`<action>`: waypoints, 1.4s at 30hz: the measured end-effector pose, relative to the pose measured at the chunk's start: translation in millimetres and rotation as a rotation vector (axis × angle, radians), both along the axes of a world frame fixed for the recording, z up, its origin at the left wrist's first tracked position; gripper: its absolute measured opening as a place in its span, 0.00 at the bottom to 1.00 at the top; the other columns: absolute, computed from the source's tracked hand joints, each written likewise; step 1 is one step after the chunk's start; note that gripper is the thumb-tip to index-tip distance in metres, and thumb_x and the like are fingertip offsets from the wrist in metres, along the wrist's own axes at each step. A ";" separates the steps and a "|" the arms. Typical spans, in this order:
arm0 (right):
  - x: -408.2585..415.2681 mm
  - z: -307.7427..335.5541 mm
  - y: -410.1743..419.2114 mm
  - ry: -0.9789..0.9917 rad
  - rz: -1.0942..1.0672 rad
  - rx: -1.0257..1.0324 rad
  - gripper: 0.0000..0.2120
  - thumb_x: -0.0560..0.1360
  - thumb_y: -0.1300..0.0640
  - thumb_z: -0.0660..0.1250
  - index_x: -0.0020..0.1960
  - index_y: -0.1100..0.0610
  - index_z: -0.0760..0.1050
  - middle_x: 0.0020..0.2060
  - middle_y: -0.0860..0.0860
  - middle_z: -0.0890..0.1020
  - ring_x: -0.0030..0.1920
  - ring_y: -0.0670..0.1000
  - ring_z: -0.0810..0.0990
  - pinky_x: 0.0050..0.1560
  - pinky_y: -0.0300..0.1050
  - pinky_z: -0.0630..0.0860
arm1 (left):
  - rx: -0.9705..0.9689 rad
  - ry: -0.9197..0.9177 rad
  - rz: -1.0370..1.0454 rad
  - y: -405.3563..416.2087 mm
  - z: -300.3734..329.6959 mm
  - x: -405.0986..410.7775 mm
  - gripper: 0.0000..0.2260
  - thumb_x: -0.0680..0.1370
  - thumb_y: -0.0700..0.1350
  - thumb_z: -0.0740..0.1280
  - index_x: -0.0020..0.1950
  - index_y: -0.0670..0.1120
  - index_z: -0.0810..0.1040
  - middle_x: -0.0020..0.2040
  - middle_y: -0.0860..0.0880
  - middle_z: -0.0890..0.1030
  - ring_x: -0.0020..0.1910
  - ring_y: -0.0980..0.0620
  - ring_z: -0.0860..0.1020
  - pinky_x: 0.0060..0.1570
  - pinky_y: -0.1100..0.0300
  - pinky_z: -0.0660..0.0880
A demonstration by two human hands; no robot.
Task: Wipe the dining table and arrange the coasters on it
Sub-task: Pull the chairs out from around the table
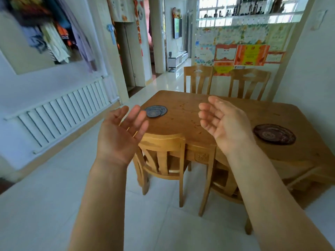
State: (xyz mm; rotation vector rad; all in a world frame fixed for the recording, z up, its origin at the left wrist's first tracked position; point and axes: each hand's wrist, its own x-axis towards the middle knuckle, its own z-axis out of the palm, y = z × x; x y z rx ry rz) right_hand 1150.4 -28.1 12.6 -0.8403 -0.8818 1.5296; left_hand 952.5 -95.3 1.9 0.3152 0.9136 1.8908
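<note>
Bright daylight from rear window, wide-angle bending, upper-left clothes seemingly motion-blurred

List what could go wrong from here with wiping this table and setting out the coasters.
Both the left hand and the right hand are open and hold nothing, and no cloth is in view, so wiping cannot start yet. The blue coasters overlap near the table edge; a sweep might push them off. The dark coaster may hide dirt unless lifted. The chair pushed in at the near side could hamper reach.
</note>
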 end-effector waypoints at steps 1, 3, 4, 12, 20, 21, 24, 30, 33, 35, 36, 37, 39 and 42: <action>-18.0 0.0 1.3 0.002 0.015 0.004 0.09 0.79 0.57 0.63 0.57 0.57 0.78 0.44 0.54 0.86 0.40 0.50 0.84 0.42 0.44 0.80 | 0.007 0.004 0.027 -5.8 1.2 -18.0 0.12 0.82 0.47 0.58 0.62 0.46 0.75 0.56 0.45 0.84 0.53 0.46 0.84 0.55 0.51 0.79; -52.4 -0.5 4.8 0.019 0.032 0.003 0.09 0.80 0.56 0.63 0.56 0.57 0.78 0.43 0.54 0.86 0.39 0.49 0.84 0.40 0.44 0.79 | 0.014 0.015 0.080 -15.5 1.9 -52.9 0.11 0.82 0.47 0.58 0.60 0.46 0.75 0.56 0.45 0.84 0.51 0.47 0.85 0.52 0.52 0.79; -72.4 -1.0 6.4 0.035 0.042 -0.003 0.09 0.80 0.55 0.62 0.56 0.57 0.78 0.42 0.53 0.86 0.38 0.49 0.84 0.40 0.44 0.79 | 0.011 0.020 0.110 -18.9 0.6 -73.8 0.10 0.82 0.47 0.58 0.59 0.46 0.75 0.55 0.45 0.84 0.48 0.47 0.85 0.50 0.53 0.80; -244.9 1.3 22.4 0.049 0.121 -0.003 0.12 0.81 0.52 0.60 0.56 0.57 0.79 0.44 0.53 0.86 0.40 0.49 0.85 0.40 0.43 0.79 | -0.028 0.040 0.309 -34.7 -1.5 -251.2 0.07 0.80 0.46 0.59 0.56 0.47 0.73 0.55 0.46 0.84 0.44 0.49 0.85 0.46 0.55 0.80; -406.7 -6.9 48.0 0.043 0.226 -0.035 0.09 0.81 0.52 0.62 0.53 0.54 0.79 0.39 0.49 0.87 0.40 0.48 0.86 0.41 0.43 0.80 | -0.023 0.053 0.382 -37.6 -1.2 -403.6 0.07 0.80 0.46 0.59 0.54 0.47 0.74 0.55 0.48 0.84 0.44 0.49 0.85 0.48 0.56 0.79; -421.1 -9.2 53.5 0.037 0.232 -0.037 0.09 0.81 0.53 0.62 0.53 0.55 0.79 0.39 0.49 0.87 0.39 0.48 0.86 0.41 0.42 0.80 | -0.019 0.044 0.379 -35.8 -3.1 -416.4 0.07 0.80 0.46 0.58 0.53 0.48 0.74 0.55 0.48 0.84 0.45 0.50 0.85 0.49 0.55 0.78; -464.6 -14.2 73.8 0.041 0.242 -0.045 0.09 0.80 0.53 0.62 0.52 0.55 0.79 0.38 0.49 0.87 0.38 0.47 0.85 0.41 0.42 0.80 | -0.032 0.029 0.399 -25.5 -11.0 -455.3 0.07 0.81 0.47 0.58 0.54 0.48 0.74 0.55 0.48 0.84 0.45 0.50 0.85 0.50 0.55 0.78; -553.6 -23.7 135.8 0.039 0.307 -0.017 0.09 0.80 0.52 0.62 0.52 0.54 0.79 0.39 0.49 0.86 0.37 0.46 0.84 0.39 0.42 0.78 | -0.056 -0.008 0.448 30.2 -17.5 -536.8 0.06 0.80 0.46 0.58 0.49 0.48 0.74 0.53 0.48 0.85 0.42 0.50 0.84 0.48 0.56 0.79; -590.4 -23.7 180.6 0.035 0.308 -0.002 0.10 0.80 0.51 0.61 0.53 0.54 0.79 0.40 0.49 0.86 0.37 0.46 0.84 0.38 0.41 0.78 | -0.047 0.008 0.438 78.6 -10.8 -574.2 0.06 0.80 0.46 0.59 0.48 0.48 0.75 0.51 0.49 0.85 0.40 0.50 0.84 0.48 0.57 0.79; -619.2 -20.4 216.4 0.039 0.305 -0.002 0.10 0.81 0.51 0.60 0.52 0.54 0.79 0.41 0.49 0.86 0.37 0.46 0.84 0.40 0.41 0.78 | -0.045 0.024 0.421 118.5 -4.1 -603.6 0.06 0.80 0.46 0.59 0.48 0.48 0.75 0.51 0.49 0.85 0.40 0.50 0.84 0.48 0.57 0.79; -633.0 -18.7 232.9 0.039 0.303 -0.003 0.10 0.81 0.52 0.60 0.51 0.54 0.79 0.40 0.49 0.86 0.37 0.46 0.84 0.40 0.41 0.79 | -0.045 0.031 0.413 137.4 -0.2 -617.0 0.06 0.80 0.46 0.59 0.48 0.48 0.75 0.52 0.49 0.85 0.40 0.50 0.84 0.48 0.57 0.79; -648.8 -16.9 250.6 0.038 0.302 0.001 0.11 0.81 0.52 0.60 0.50 0.55 0.79 0.40 0.50 0.86 0.37 0.47 0.84 0.39 0.41 0.78 | -0.043 0.035 0.408 157.6 3.0 -631.6 0.06 0.80 0.46 0.59 0.48 0.48 0.75 0.52 0.48 0.85 0.40 0.50 0.83 0.49 0.57 0.79; -679.2 -14.0 283.4 0.031 0.299 0.019 0.11 0.81 0.52 0.60 0.49 0.55 0.79 0.40 0.50 0.86 0.36 0.47 0.83 0.38 0.41 0.78 | -0.025 0.028 0.402 193.1 7.1 -657.9 0.06 0.80 0.46 0.59 0.51 0.48 0.75 0.53 0.48 0.84 0.41 0.50 0.83 0.50 0.57 0.79; -719.5 -11.2 326.0 0.008 0.300 0.043 0.11 0.81 0.52 0.59 0.49 0.55 0.78 0.40 0.51 0.86 0.37 0.48 0.83 0.38 0.42 0.78 | 0.001 0.016 0.380 237.0 7.0 -693.3 0.07 0.80 0.46 0.59 0.53 0.47 0.75 0.53 0.48 0.84 0.41 0.50 0.84 0.49 0.57 0.79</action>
